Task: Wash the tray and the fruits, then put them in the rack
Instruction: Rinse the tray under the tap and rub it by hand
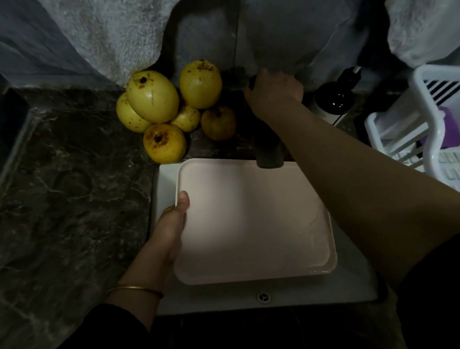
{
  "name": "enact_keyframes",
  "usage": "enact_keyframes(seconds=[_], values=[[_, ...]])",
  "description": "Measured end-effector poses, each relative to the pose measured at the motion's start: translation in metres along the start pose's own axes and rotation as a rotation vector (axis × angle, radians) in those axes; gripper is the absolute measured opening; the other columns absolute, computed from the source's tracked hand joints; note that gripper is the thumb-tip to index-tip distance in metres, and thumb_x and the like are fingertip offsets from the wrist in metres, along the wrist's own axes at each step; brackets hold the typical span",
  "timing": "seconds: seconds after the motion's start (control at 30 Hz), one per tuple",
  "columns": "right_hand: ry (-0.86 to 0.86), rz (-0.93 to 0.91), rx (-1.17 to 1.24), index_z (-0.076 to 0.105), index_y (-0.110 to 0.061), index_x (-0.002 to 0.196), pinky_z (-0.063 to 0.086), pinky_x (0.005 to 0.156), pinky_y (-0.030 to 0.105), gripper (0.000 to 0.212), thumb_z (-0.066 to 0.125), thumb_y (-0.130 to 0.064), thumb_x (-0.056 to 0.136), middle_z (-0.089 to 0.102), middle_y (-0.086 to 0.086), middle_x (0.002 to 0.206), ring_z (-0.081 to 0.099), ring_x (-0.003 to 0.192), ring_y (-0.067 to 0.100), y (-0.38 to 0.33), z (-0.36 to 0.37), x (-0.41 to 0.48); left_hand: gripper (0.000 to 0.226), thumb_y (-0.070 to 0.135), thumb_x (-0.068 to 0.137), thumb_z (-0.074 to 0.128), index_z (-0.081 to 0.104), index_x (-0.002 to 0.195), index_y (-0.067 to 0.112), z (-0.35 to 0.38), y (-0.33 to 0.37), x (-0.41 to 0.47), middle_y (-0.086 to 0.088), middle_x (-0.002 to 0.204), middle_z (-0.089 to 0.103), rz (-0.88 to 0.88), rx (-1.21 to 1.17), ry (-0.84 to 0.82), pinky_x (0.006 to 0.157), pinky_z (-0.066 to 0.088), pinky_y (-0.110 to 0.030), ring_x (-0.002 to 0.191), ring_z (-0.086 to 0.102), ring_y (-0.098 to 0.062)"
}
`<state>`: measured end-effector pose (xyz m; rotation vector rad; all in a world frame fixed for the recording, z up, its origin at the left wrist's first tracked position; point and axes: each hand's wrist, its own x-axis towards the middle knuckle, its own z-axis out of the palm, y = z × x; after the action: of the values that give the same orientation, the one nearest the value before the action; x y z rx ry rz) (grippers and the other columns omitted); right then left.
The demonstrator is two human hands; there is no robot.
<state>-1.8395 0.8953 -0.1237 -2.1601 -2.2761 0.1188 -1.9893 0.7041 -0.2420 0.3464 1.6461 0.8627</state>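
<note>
A pale pink rectangular tray (251, 220) lies over the white sink (352, 282), under the dark tap spout (270, 154). My left hand (171, 228) grips the tray's left rim, thumb on top. My right hand (273, 94) is closed on the dark tap handle at the back. Several yellow fruits (153, 98), speckled with reddish dirt, are piled on the dark marble counter behind the sink's left corner. The white plastic rack (430, 130) stands at the right.
A dark bottle (335, 97) with a pump stands right of the tap. A purple object (451, 130) sits in the rack. Grey cloths hang along the back wall. The marble counter (68, 193) spreads to the left. The scene is dim.
</note>
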Motion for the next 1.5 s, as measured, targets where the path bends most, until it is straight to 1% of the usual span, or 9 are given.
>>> enact_keyframes(seconds=[0.4,0.53,0.63,0.77,0.93,1.07,1.2,1.4,1.5], values=[[0.003,-0.028,0.022,0.044,-0.01,0.135,0.039,0.086,0.033,0.058,0.036,-0.053,0.098,0.05,0.014,0.137,0.048,0.124,0.032,0.004,-0.003,-0.001,0.046,0.045,0.098,0.042,0.058,0.117,0.007,0.003,0.0,0.0,-0.01,0.1,0.065,0.012,-0.012,0.0,0.086,0.046,-0.036,0.091,0.061,-0.025],[-0.149,0.048,0.682,0.047,-0.012,0.137,0.04,0.103,0.038,0.068,0.025,-0.061,0.096,0.05,0.015,0.139,0.047,0.126,0.032,0.024,-0.008,-0.008,0.039,0.043,0.099,0.04,0.056,0.115,0.011,0.007,0.0,0.0,-0.008,0.097,0.06,0.023,-0.003,0.011,0.082,0.041,-0.032,0.082,0.057,-0.02],[0.183,0.204,1.119,0.063,-0.012,0.116,0.048,0.09,0.036,0.05,0.029,-0.045,0.101,0.065,0.009,0.112,0.06,0.104,0.023,0.049,0.017,-0.032,0.039,0.046,0.098,0.042,0.056,0.11,0.011,0.007,0.001,0.001,-0.012,0.102,0.06,0.021,0.021,0.036,0.083,0.042,-0.033,0.09,0.057,-0.026],[0.329,0.454,0.892,0.057,-0.006,0.081,0.033,0.066,0.028,0.032,0.037,-0.021,0.101,0.056,0.009,0.075,0.051,0.07,0.019,0.069,0.092,-0.1,0.063,0.062,0.09,0.043,0.061,0.117,0.008,0.002,0.001,0.004,-0.013,0.111,0.066,0.01,0.068,0.032,0.095,0.047,-0.046,0.098,0.062,-0.031],[0.076,0.392,0.481,0.046,-0.009,0.137,0.023,0.112,0.037,0.045,0.034,-0.033,0.1,0.045,0.016,0.141,0.04,0.13,0.029,0.055,0.15,-0.135,0.068,0.068,0.088,0.039,0.059,0.124,0.014,0.0,0.0,0.002,-0.011,0.119,0.063,-0.001,0.094,0.031,0.092,0.044,-0.037,0.1,0.06,-0.026],[0.028,-0.018,0.195,0.027,-0.011,0.15,-0.003,0.116,0.044,0.069,0.013,-0.048,0.094,0.023,0.017,0.156,0.015,0.145,0.033,0.034,0.149,-0.141,0.061,0.057,0.094,0.04,0.055,0.128,0.009,-0.001,0.0,0.002,-0.007,0.116,0.06,0.011,0.03,0.1,0.087,0.041,-0.032,0.098,0.056,-0.024],[0.038,-0.544,0.115,0.042,-0.017,0.143,0.018,0.115,0.05,0.055,0.029,-0.042,0.095,0.034,0.011,0.152,0.029,0.141,0.033,0.045,0.148,-0.14,0.056,0.057,0.093,0.041,0.057,0.125,0.013,0.0,0.003,0.003,-0.009,0.113,0.061,0.038,0.004,0.095,0.085,0.044,-0.035,0.095,0.058,-0.025],[0.108,-0.001,0.268,0.005,-0.021,0.148,-0.005,0.118,0.042,0.062,0.011,-0.05,0.094,0.008,0.008,0.16,-0.002,0.147,0.027,0.071,0.147,-0.127,0.06,0.061,0.093,0.037,0.055,0.125,0.014,-0.001,0.007,0.007,-0.01,0.112,0.063,0.057,-0.011,0.106,0.085,0.045,-0.037,0.091,0.06,-0.026],[0.173,0.007,0.261,0.018,-0.013,0.15,0.006,0.118,0.05,0.062,0.021,-0.044,0.096,0.019,0.013,0.157,0.009,0.146,0.033,0.047,0.142,-0.127,0.06,0.06,0.093,0.037,0.049,0.132,0.016,0.002,0.007,0.006,-0.012,0.115,0.059,0.058,-0.052,0.107,0.085,0.043,-0.035,0.095,0.057,-0.027]])
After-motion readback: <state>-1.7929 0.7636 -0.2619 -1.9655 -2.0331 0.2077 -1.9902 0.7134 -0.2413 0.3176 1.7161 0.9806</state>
